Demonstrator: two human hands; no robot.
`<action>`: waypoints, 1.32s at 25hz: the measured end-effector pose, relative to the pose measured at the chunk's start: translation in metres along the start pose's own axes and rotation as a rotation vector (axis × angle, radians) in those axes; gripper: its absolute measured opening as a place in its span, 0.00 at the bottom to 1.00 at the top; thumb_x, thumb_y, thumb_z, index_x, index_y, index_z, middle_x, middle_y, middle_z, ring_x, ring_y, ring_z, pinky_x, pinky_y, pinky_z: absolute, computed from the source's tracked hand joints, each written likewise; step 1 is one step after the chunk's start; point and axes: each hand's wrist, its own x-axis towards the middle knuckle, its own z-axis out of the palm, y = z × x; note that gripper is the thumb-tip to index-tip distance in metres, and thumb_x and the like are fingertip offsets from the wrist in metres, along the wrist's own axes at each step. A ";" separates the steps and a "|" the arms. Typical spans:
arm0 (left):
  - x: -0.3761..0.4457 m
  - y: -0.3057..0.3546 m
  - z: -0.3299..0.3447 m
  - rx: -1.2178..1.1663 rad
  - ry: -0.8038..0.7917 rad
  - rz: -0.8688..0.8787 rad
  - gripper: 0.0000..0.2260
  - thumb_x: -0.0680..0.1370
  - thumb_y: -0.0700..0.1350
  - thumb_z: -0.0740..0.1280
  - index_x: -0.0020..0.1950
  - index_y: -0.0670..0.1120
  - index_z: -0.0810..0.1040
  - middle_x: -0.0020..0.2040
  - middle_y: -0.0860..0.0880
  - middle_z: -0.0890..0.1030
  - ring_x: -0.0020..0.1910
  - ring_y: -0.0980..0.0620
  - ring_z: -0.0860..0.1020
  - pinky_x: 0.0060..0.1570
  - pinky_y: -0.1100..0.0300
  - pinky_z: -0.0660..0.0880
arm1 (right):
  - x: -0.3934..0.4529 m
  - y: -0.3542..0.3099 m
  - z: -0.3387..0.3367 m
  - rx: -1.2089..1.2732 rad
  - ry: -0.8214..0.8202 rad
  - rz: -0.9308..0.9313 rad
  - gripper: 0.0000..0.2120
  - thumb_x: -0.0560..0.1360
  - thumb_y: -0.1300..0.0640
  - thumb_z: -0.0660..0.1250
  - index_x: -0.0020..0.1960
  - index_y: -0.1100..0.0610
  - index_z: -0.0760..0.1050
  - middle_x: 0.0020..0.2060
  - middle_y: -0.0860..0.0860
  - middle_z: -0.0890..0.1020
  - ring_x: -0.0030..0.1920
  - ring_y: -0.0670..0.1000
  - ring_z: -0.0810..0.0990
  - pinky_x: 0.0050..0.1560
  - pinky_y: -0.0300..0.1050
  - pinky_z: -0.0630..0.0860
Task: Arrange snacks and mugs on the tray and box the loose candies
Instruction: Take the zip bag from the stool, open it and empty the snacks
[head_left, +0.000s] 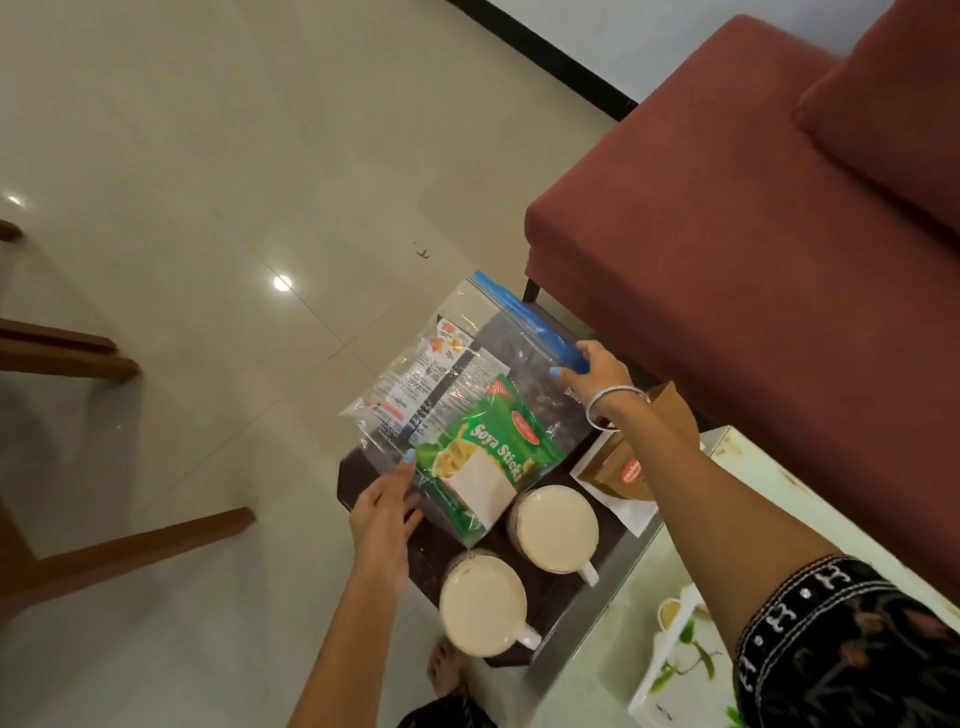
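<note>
The floor (218, 156) is made of large pale glossy tiles with thin joints, and two bright spots of lamp light shine on it far to the left of the grip. A dark red sofa (727, 249) with a cushion (893, 119) stands just behind and to the right of the grip. A black skirting (545, 52) runs along a light wall (675, 31) at the top. Brown wooden legs (130, 551) are at the left edge. A small dark mark (423, 253) lies on the floor.
</note>
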 end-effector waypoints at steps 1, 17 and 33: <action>0.004 -0.002 0.002 0.002 -0.004 -0.004 0.17 0.71 0.48 0.72 0.55 0.44 0.75 0.52 0.45 0.78 0.50 0.48 0.77 0.52 0.55 0.76 | 0.008 0.000 0.002 -0.054 0.027 0.011 0.31 0.72 0.49 0.69 0.70 0.58 0.63 0.68 0.58 0.69 0.66 0.59 0.69 0.67 0.55 0.67; -0.028 0.051 0.077 -0.002 0.042 0.111 0.06 0.77 0.35 0.60 0.50 0.37 0.75 0.34 0.42 0.74 0.28 0.56 0.78 0.27 0.65 0.75 | -0.085 -0.075 -0.131 0.032 0.292 -0.272 0.12 0.73 0.53 0.66 0.36 0.59 0.80 0.29 0.54 0.75 0.33 0.52 0.73 0.36 0.49 0.73; -0.281 -0.089 0.234 0.424 -0.347 0.389 0.07 0.77 0.42 0.61 0.51 0.41 0.74 0.43 0.43 0.77 0.47 0.47 0.75 0.48 0.52 0.75 | -0.293 0.122 -0.283 0.697 0.526 -0.130 0.09 0.68 0.54 0.70 0.38 0.61 0.82 0.37 0.57 0.82 0.40 0.53 0.76 0.49 0.57 0.76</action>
